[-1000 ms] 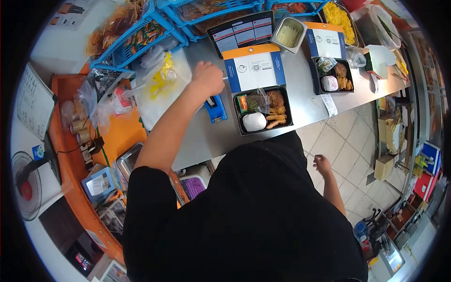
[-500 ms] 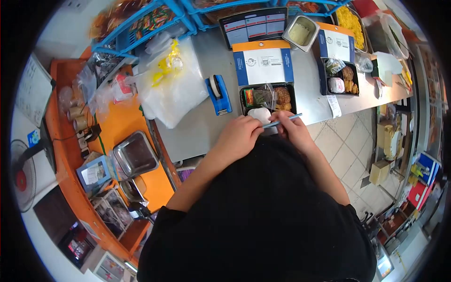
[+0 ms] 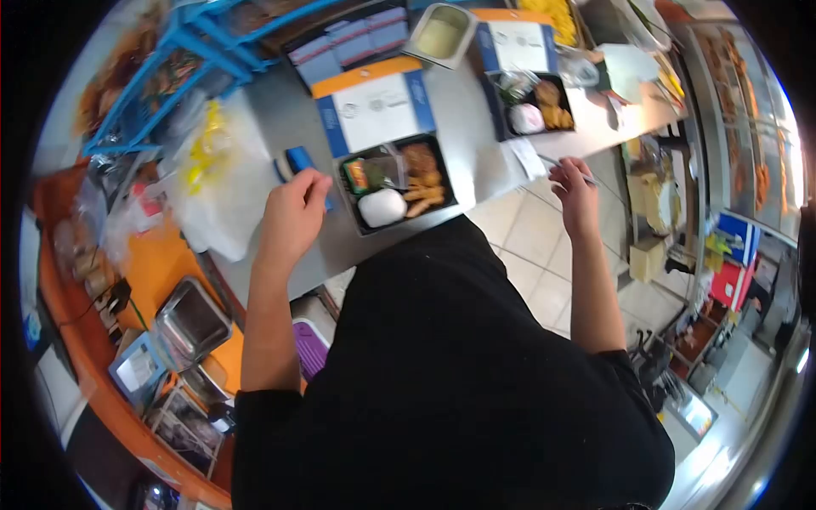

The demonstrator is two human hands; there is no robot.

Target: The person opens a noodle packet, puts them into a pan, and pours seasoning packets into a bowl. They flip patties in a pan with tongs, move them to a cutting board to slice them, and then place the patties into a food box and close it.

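My right hand (image 3: pixel 576 194) is closed around a slim grey-blue pen (image 3: pixel 588 178), out over the floor just beyond the counter edge. A white paper slip (image 3: pixel 527 159) lies on the counter near it. My left hand (image 3: pixel 297 212) has its fingers curled and thumb pressed in; whether anything is inside is hidden. It is over the counter, partly covering a blue tape dispenser (image 3: pixel 298 159). Between my hands sits an open meal box (image 3: pixel 452 189), its lid (image 3: pixel 374 112) folded back. Inside are a white round packet (image 3: pixel 382 207), a browned patty (image 3: pixel 419 158), fried pieces and small packets.
A second open meal box (image 3: pixel 568 119) stands further right. Behind are a metal container (image 3: pixel 441 36) and a tablet screen (image 3: pixel 350 42). Plastic bags (image 3: pixel 225 187) lie on the left, beside blue racks (image 3: pixel 191 51). A metal tray (image 3: pixel 194 316) rests on the orange shelf.
My hands have moved apart: the left to the tape dispenser, the right away from the near box with the pen. The view has turned, and the white packet now shows fully.
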